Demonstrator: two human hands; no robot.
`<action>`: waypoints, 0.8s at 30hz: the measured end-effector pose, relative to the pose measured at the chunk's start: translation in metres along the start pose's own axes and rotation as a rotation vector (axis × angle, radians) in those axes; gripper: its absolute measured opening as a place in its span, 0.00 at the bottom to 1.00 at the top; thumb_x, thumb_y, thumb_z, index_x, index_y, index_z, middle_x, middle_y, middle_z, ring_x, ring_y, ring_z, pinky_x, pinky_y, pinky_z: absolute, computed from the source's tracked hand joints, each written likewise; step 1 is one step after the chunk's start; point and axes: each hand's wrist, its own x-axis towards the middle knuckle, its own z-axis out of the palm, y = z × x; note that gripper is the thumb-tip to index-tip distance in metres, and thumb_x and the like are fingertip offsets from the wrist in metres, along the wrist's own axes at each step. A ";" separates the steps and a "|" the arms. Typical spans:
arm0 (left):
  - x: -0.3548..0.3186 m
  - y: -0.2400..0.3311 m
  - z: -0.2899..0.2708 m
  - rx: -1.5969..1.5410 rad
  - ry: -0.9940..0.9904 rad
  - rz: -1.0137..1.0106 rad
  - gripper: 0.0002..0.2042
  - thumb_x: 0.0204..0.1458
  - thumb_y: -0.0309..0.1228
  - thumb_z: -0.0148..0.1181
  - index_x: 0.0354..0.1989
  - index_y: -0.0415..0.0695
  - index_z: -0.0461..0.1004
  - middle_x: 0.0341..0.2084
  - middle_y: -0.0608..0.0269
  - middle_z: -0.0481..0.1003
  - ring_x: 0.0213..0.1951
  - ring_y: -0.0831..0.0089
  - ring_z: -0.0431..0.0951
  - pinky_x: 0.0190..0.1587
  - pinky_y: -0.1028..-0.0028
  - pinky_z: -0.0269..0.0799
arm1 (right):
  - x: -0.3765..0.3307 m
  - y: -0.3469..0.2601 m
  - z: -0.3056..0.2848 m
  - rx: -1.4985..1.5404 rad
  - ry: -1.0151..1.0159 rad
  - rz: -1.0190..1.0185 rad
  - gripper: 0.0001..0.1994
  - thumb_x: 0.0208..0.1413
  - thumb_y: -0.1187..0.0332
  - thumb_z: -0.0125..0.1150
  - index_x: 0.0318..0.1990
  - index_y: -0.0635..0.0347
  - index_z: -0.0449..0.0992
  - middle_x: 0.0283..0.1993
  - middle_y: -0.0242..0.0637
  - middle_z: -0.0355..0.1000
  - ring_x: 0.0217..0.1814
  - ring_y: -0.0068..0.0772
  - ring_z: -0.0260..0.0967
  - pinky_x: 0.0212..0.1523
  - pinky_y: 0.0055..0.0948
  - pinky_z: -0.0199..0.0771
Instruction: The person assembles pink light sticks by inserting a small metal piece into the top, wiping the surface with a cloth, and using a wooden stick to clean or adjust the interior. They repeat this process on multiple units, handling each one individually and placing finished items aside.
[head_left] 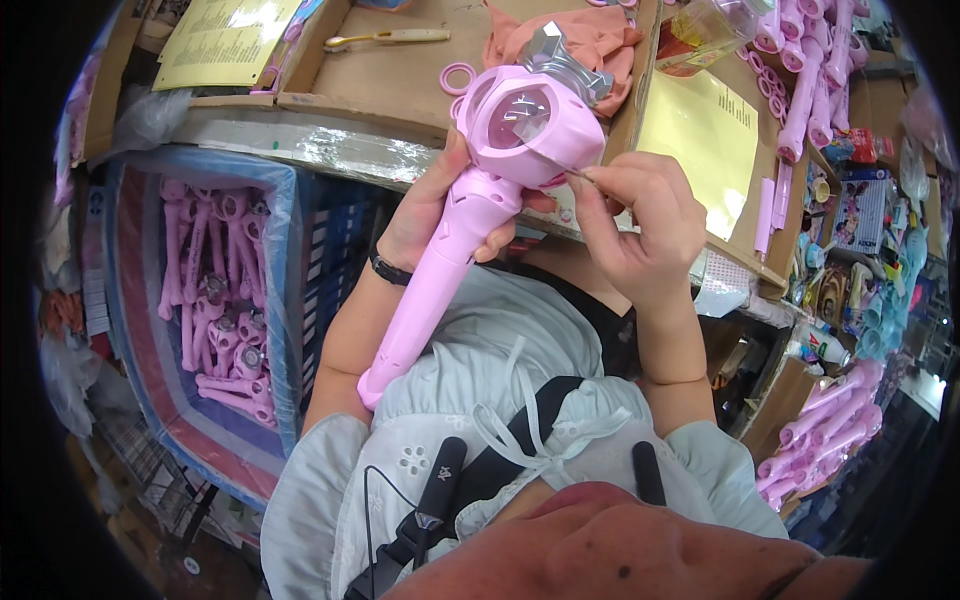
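A pink toy wand (436,268) slants across my lap, its thick handle toward my body and its round head at the table's edge. My left hand (412,228) is wrapped around it just below the head. Clear round windows sit in the head, and a silver crown-like piece (572,62) tops it. My right hand (650,215) is closed in a pinch beside the head's lower right side. Something thin and dark shows at those fingertips, too small to name, its tip close to the pink shell.
On the left stands a lined blue crate (210,165) holding several pink wands. A cardboard tray (375,80) on the table carries a toothbrush (390,39) and an orange cloth (500,40). Yellow printed sheets (700,150), a clear jar (705,35) and pink handles (808,95) lie farther right.
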 end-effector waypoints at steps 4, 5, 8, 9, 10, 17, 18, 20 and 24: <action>0.001 0.001 -0.004 -0.032 -0.082 -0.014 0.36 0.56 0.60 0.38 0.61 0.39 0.55 0.42 0.34 0.71 0.20 0.66 0.75 0.15 0.77 0.70 | 0.001 0.000 -0.005 -0.092 0.117 0.143 0.07 0.42 0.82 0.65 0.29 0.64 0.74 0.27 0.34 0.69 0.20 0.18 0.61 0.17 0.17 0.57; 0.001 0.001 -0.005 -0.069 -0.122 -0.030 0.35 0.56 0.59 0.39 0.61 0.40 0.55 0.43 0.35 0.71 0.22 0.65 0.76 0.17 0.76 0.73 | 0.000 -0.002 -0.004 -0.030 0.057 0.086 0.06 0.43 0.82 0.65 0.29 0.64 0.74 0.27 0.34 0.69 0.21 0.18 0.61 0.17 0.17 0.57; 0.002 0.002 -0.006 -0.068 -0.120 -0.037 0.35 0.57 0.58 0.39 0.61 0.40 0.55 0.43 0.34 0.70 0.22 0.65 0.76 0.17 0.76 0.73 | 0.000 0.000 -0.001 -0.058 0.040 0.131 0.08 0.39 0.78 0.68 0.27 0.61 0.74 0.24 0.35 0.71 0.21 0.29 0.67 0.18 0.24 0.66; 0.001 0.001 -0.005 -0.038 -0.084 -0.027 0.36 0.56 0.60 0.38 0.61 0.39 0.55 0.42 0.34 0.71 0.21 0.66 0.75 0.15 0.77 0.70 | -0.001 0.000 -0.001 -0.097 0.109 0.196 0.08 0.39 0.78 0.68 0.27 0.61 0.74 0.24 0.36 0.71 0.22 0.29 0.68 0.18 0.24 0.67; 0.001 0.001 -0.004 -0.025 -0.047 -0.016 0.37 0.55 0.61 0.37 0.60 0.38 0.56 0.41 0.34 0.71 0.19 0.67 0.74 0.14 0.78 0.68 | -0.002 0.001 0.000 -0.076 0.101 0.122 0.08 0.39 0.78 0.68 0.27 0.61 0.74 0.25 0.36 0.71 0.22 0.29 0.68 0.18 0.24 0.67; 0.000 0.001 0.004 0.002 0.004 0.014 0.38 0.54 0.63 0.37 0.59 0.37 0.58 0.40 0.34 0.71 0.16 0.69 0.72 0.11 0.79 0.64 | -0.002 0.001 0.001 -0.087 0.186 0.251 0.09 0.38 0.78 0.68 0.28 0.61 0.74 0.25 0.37 0.70 0.22 0.30 0.67 0.18 0.25 0.67; 0.001 0.002 0.005 0.007 0.011 0.005 0.38 0.54 0.63 0.37 0.59 0.37 0.58 0.40 0.34 0.71 0.16 0.69 0.72 0.12 0.79 0.64 | -0.001 0.001 0.000 -0.075 0.118 0.162 0.09 0.38 0.78 0.68 0.28 0.61 0.74 0.25 0.37 0.70 0.22 0.30 0.67 0.17 0.25 0.67; 0.000 0.002 0.005 -0.024 0.021 -0.023 0.38 0.54 0.62 0.37 0.59 0.37 0.58 0.40 0.33 0.71 0.16 0.69 0.72 0.12 0.79 0.64 | -0.001 -0.003 0.002 -0.047 0.034 0.063 0.08 0.39 0.79 0.68 0.28 0.61 0.74 0.25 0.37 0.70 0.22 0.30 0.67 0.17 0.25 0.67; 0.000 0.002 0.005 -0.005 0.014 -0.010 0.39 0.54 0.63 0.37 0.58 0.36 0.58 0.40 0.34 0.71 0.16 0.70 0.72 0.12 0.79 0.63 | 0.001 -0.002 -0.002 -0.097 0.124 0.203 0.08 0.40 0.77 0.68 0.27 0.60 0.74 0.24 0.35 0.70 0.22 0.30 0.67 0.19 0.25 0.68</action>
